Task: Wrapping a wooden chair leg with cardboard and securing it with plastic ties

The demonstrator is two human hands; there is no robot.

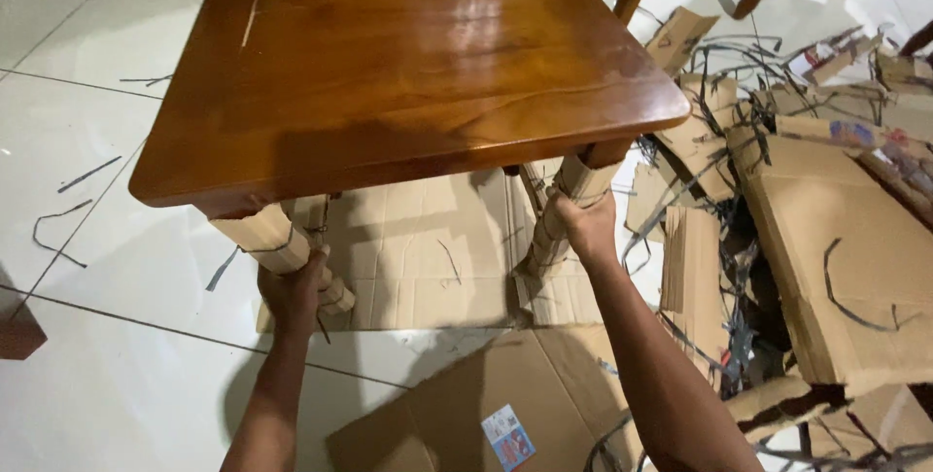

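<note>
Glossy wooden table (408,54) judged heavy, rigid, slippery on top. Cardboard-wrapped legs are gripped: left hand (292,292) around near-left leg (277,244), right hand (581,224) around near-right leg (564,214).

Glossy varnished brown wooden table top (408,54) with smooth reflective sheen, table legs (277,239) wrapped in matt corrugated cardboard, flat matt brown cardboard sheets (428,248) on the floor, shiny smooth white floor tiles (87,151), thin dark plastic packing straps (58,224), torn rough-edged cardboard pile (836,229)
</note>
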